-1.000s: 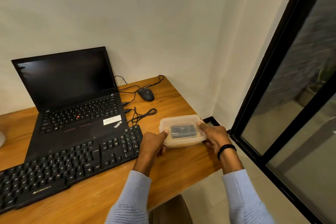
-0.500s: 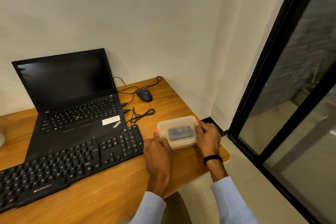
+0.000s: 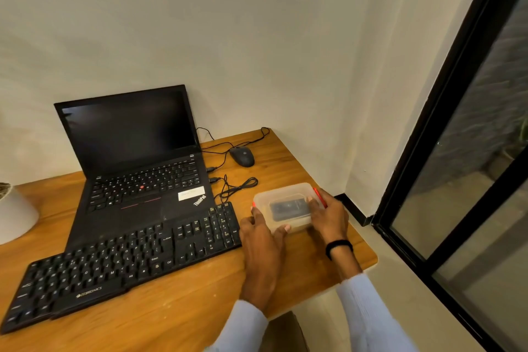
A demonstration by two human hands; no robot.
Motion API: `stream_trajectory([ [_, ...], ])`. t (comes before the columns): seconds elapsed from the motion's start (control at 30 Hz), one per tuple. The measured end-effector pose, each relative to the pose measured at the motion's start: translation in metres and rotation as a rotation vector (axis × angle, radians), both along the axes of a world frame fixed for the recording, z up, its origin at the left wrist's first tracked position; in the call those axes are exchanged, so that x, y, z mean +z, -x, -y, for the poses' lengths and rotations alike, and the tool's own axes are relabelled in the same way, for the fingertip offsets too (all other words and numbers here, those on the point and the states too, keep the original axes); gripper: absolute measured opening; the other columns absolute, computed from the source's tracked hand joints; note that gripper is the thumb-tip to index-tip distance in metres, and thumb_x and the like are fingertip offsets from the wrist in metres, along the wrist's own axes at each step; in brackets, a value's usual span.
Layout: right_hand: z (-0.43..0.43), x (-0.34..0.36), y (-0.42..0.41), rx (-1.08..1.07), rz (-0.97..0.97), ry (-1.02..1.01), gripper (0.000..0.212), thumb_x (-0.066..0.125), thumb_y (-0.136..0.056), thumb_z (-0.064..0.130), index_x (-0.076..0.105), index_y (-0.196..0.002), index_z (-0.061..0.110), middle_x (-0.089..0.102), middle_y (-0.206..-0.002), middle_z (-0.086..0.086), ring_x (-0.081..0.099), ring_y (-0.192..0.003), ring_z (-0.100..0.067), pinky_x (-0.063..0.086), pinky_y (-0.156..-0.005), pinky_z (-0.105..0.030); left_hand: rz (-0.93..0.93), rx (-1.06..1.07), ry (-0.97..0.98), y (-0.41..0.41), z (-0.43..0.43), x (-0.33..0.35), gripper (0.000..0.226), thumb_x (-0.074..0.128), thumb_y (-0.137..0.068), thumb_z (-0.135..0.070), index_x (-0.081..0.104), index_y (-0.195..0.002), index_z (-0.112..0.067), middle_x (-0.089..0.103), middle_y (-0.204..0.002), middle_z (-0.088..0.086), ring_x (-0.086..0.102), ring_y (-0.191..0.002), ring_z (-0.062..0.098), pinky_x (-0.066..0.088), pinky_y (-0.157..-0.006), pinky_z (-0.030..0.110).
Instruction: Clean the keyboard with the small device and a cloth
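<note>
A clear plastic box (image 3: 283, 194) with red side clips sits on the wooden desk (image 3: 183, 303) just right of the black keyboard (image 3: 123, 263). A small dark device (image 3: 288, 207) shows through its lid. My left hand (image 3: 264, 237) grips the box's near left corner, thumb on the front edge. My right hand (image 3: 328, 216) holds the right end by the red clip (image 3: 320, 197), fingers over the lid. No cloth is in view.
An open black laptop (image 3: 137, 157) stands behind the keyboard. A black mouse (image 3: 242, 156) and loose cables (image 3: 237, 187) lie behind the box. A white pot (image 3: 14, 214) sits at the left edge. The desk's right edge is near a black-framed glass door (image 3: 457, 151).
The box has settled onto the desk beside the keyboard. My left hand shifted from its left side to the near left corner, and my right hand's fingers moved onto the lid by the clip.
</note>
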State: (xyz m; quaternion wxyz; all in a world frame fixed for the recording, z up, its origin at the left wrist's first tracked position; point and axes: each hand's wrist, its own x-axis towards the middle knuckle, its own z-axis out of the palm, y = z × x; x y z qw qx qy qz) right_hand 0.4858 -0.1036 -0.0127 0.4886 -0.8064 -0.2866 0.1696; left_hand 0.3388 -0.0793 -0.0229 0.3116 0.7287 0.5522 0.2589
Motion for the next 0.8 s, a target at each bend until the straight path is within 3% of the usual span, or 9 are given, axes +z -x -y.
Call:
stream_trajectory([
  [0.13,-0.033,0.002,-0.011,0.066,-0.048,-0.023,0.046,0.062,-0.092,0.031,0.056,-0.133,0.012,0.059,-0.132,-0.008,0.054,-0.122,-0.029,0.041,-0.104,-0.040,0.043,0.027,0.033,-0.010,-0.026,0.004,0.088,0.064,-0.096,-0.041,0.011,-0.160,-0.011,0.051,-0.136,0.017,0.048,-0.126,0.031,0.042,-0.104,0.039],
  [0.37,-0.054,-0.006,-0.023,0.103,-0.004,-0.017,0.045,0.060,-0.093,0.035,0.057,-0.132,0.014,0.061,-0.130,-0.008,0.056,-0.119,-0.030,0.044,-0.104,-0.044,0.099,0.058,0.000,-0.018,-0.035,-0.004,0.088,0.059,-0.098,-0.042,0.005,-0.160,-0.012,0.063,-0.122,0.015,0.059,-0.113,0.030,0.048,-0.094,0.039],
  [0.57,-0.055,-0.006,-0.020,0.093,-0.005,-0.037,0.046,0.058,-0.093,0.036,0.055,-0.134,0.014,0.060,-0.131,-0.008,0.055,-0.121,-0.030,0.044,-0.104,-0.045,0.090,0.075,-0.047,-0.020,-0.037,-0.016,0.088,0.056,-0.098,-0.047,0.003,-0.160,-0.015,0.066,-0.116,0.014,0.062,-0.104,0.029,0.053,-0.090,0.043],
  [0.8,-0.048,0.004,-0.010,0.085,0.010,-0.002,0.052,0.055,-0.094,0.042,0.051,-0.137,0.014,0.056,-0.136,-0.010,0.052,-0.124,-0.032,0.041,-0.103,-0.046,0.111,0.071,0.033,-0.020,-0.035,-0.011,0.095,0.058,-0.097,-0.047,-0.006,-0.160,-0.017,0.060,-0.127,0.016,0.058,-0.115,0.030,0.049,-0.100,0.046],
])
